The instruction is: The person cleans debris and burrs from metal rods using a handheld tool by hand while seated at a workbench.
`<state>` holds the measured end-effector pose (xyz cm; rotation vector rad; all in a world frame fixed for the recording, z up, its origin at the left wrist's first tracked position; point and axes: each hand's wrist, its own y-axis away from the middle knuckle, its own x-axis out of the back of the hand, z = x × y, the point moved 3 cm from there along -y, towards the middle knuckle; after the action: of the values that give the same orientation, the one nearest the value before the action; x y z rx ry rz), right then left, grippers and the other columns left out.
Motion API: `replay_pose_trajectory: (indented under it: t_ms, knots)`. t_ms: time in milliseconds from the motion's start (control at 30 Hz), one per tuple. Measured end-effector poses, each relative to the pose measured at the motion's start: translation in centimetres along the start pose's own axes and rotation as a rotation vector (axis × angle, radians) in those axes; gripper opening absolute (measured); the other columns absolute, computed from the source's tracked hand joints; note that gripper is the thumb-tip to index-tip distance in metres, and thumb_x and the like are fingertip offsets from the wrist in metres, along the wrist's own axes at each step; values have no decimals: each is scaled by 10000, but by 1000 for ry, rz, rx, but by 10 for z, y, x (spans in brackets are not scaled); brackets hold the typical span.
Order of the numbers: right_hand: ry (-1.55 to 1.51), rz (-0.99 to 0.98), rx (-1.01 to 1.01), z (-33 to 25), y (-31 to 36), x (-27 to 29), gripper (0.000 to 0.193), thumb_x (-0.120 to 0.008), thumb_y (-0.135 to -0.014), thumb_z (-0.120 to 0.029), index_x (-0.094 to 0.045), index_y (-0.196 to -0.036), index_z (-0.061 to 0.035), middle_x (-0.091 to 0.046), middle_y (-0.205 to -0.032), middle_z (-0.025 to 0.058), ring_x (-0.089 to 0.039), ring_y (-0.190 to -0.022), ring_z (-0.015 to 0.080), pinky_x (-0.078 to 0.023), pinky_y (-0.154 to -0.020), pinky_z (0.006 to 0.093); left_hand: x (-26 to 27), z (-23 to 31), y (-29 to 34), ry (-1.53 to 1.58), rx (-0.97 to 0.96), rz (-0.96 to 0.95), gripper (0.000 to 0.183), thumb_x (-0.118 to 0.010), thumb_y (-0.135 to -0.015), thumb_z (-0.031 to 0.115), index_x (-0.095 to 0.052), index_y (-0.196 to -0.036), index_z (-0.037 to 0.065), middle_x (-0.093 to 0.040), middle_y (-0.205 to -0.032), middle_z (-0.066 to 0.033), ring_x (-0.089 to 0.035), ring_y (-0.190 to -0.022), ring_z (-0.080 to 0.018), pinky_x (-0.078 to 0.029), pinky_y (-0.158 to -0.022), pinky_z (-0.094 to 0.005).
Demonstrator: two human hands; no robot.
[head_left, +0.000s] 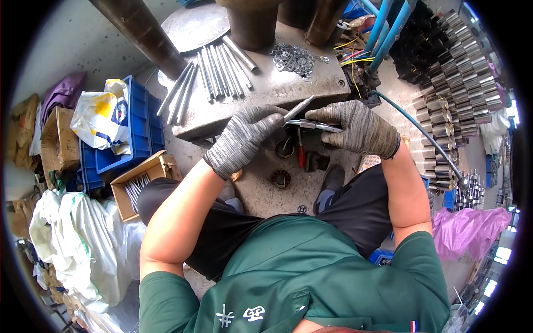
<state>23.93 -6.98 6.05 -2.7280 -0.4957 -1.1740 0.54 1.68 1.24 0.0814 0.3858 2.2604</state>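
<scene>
My left hand (pixel 244 136), in a grey knitted glove, is closed round a short metal shaft (pixel 300 109) whose tapered end points up and right. My right hand (pixel 361 129), gloved alike, grips a slim silver tool that looks like pliers (pixel 317 125). Its narrow end reaches left to the shaft, just below it; whether they touch I cannot tell. Both hands are in front of the near edge of a metal machine bed (pixel 266 89). On that bed lie several metal shafts (pixel 219 69) and, to their right, a pile of small metal rings (pixel 294 60).
Thick machine columns (pixel 250 25) rise behind the bed. Blue hoses (pixel 383 33) and loose wires are at its right. Stacked metal cylinders (pixel 461 66) stand far right. Blue crates (pixel 141 119) and a cardboard box of shafts (pixel 125 191) are left. A red-handled screwdriver (pixel 302 156) is below my hands.
</scene>
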Motion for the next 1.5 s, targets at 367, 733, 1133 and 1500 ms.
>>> replay_pose_trajectory:
  t_ms: [367, 733, 1133, 1500]
  knots:
    - [-306, 8, -21, 8, 2, -12, 581, -775, -873, -155, -604, -1412, -23, -731, -1133, 122, -711, -1019, 227, -567, -905, 361, 3, -6, 3, 574, 119, -210, 483, -589, -1058, 348, -597, -1356, -31, -727, -841, -123, -648, -539, -154, -517, -496, -246]
    - [-1235, 12, -303, -25, 12, -16, 658, -777, -901, -190, -514, -1484, -40, -710, -1108, 109, -727, -951, 186, -602, -799, 309, 38, 20, 6, 148, -62, 149, 287, -626, -1037, 188, -671, -1268, 24, -585, -733, 30, -489, -566, -48, -394, -526, -204]
    - [-1065, 184, -226, -7, 15, 3, 582, -765, -898, -195, -579, -1429, -47, -712, -1090, 106, -707, -953, 198, -582, -851, 330, 160, 35, 5, -1356, 183, 777, 654, -746, -872, 541, -673, -1342, 93, -692, -1214, -233, -668, -1156, -362, -526, -1015, -427]
    - [-1091, 227, -162, -13, 15, 12, 516, -732, -920, -205, -587, -1381, -25, -715, -1115, 111, -721, -954, 201, -599, -860, 332, 189, 5, 24, -1104, 234, 641, 702, -726, -866, 396, -554, -1417, -3, -720, -1199, -246, -704, -1120, -346, -538, -988, -392]
